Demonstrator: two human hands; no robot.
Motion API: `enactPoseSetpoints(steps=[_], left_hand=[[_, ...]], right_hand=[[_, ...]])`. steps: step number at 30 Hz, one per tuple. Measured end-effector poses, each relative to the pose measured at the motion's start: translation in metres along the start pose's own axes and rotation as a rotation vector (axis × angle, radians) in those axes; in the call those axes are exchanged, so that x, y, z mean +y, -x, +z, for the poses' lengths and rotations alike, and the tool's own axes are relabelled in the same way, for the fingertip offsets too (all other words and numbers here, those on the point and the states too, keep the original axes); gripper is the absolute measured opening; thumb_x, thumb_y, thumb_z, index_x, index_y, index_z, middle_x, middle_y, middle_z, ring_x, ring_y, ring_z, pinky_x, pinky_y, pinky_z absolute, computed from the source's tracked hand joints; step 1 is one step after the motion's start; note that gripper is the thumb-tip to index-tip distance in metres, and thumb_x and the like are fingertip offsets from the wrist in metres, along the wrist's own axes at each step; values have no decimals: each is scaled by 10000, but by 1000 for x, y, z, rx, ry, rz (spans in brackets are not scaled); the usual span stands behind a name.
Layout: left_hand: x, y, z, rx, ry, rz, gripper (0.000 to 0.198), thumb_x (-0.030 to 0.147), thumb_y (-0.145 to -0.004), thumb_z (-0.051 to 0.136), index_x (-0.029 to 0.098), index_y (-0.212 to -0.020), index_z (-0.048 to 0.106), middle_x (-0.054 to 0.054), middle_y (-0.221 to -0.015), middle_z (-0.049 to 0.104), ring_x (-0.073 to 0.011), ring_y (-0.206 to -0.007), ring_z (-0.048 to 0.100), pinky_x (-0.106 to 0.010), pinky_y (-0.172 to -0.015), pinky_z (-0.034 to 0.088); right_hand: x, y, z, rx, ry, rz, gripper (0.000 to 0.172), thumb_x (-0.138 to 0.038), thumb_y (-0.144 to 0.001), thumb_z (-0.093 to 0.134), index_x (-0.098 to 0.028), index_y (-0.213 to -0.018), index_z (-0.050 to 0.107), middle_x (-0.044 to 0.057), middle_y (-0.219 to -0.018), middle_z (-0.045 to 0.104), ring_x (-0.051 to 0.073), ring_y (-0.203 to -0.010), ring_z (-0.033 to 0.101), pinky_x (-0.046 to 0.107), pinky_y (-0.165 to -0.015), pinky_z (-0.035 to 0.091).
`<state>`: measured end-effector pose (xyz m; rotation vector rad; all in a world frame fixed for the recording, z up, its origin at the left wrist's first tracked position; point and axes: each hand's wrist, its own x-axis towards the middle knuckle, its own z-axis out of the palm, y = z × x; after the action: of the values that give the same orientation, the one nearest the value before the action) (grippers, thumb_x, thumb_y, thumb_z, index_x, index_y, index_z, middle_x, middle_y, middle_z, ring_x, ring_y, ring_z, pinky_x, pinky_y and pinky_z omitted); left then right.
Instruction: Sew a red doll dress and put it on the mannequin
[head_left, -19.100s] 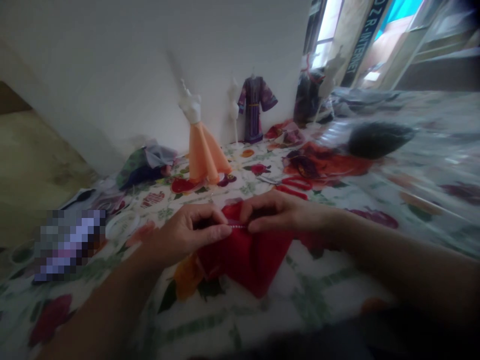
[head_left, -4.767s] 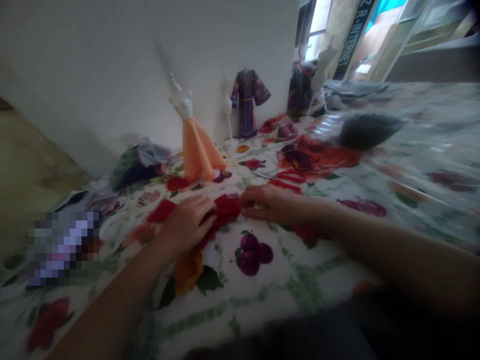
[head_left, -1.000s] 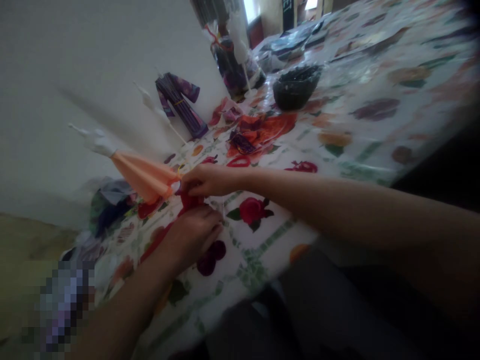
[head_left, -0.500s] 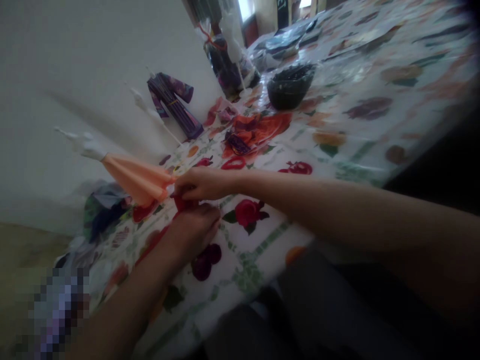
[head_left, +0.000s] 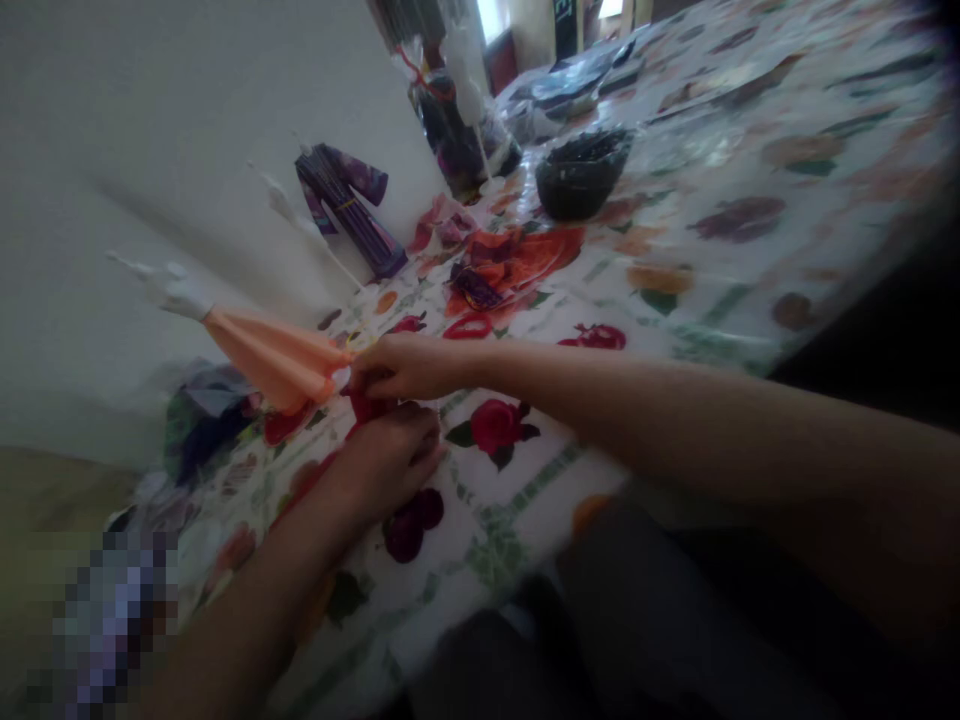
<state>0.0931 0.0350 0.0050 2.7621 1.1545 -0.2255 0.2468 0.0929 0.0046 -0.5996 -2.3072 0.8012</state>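
Note:
My right hand (head_left: 401, 366) reaches in from the right, its fingers bent and pinched over a small red piece of cloth (head_left: 366, 405). Just below and nearer to me, my left hand (head_left: 394, 450) is curled closed, close against the same red piece. What lies inside its fingers is hidden. Beyond the fingertips leans a white figure in a peach skirt (head_left: 270, 360), its skirt hem almost at my right hand. The dim light blurs fine detail.
A patterned tablecloth (head_left: 510, 545) covers the table. Orange cloth (head_left: 517, 262), a dark bowl (head_left: 574, 185), a small purple robe (head_left: 349, 210) and a bare white figure (head_left: 289, 205) stand or lie farther back. Bundled fabric (head_left: 206, 420) is at left, beside the wall (head_left: 187, 100).
My left hand has shifted very slightly, its fingers turning a little. The right hand stays in place, and the things on the table have not moved.

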Motion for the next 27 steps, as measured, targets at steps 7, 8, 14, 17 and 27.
enactPoseSetpoints(steps=[7,8,14,17,27], left_hand=[[1,-5,4,48,-29,-61,136,205,-879,493,195,-808,609,-51,-786,642,-213,-714,584,-343,-647,419],[0,-5,5,58,-32,-55,140,201,-876,494,196,-808,616,-54,-787,646,-217,-721,593,-344,-651,429],[-2,-4,-2,72,30,13,211,198,-899,453,194,-843,657,-69,-835,695,-234,-790,647,-362,-722,487],[0,-2,-4,66,19,19,233,209,-916,436,192,-845,657,-66,-825,688,-235,-791,641,-370,-733,490],[-1,-1,2,-25,-110,89,248,136,-905,468,194,-1075,640,-85,-1007,649,-237,-890,650,-361,-781,515]], right_hand=[[3,-1,1,23,41,-29,232,32,-857,567,-86,-967,734,74,-972,751,142,-867,641,241,-793,473],[3,-1,1,26,34,-33,235,33,-856,564,-92,-957,735,71,-968,750,142,-865,639,240,-786,472],[1,1,0,39,34,-30,236,34,-854,555,-91,-950,731,75,-965,748,138,-847,625,241,-779,465],[1,1,0,32,34,-13,238,40,-853,556,-70,-975,729,85,-970,746,134,-835,622,232,-758,461],[-1,1,-2,14,-38,53,245,49,-870,538,-48,-1022,704,82,-922,747,122,-791,656,218,-745,494]])
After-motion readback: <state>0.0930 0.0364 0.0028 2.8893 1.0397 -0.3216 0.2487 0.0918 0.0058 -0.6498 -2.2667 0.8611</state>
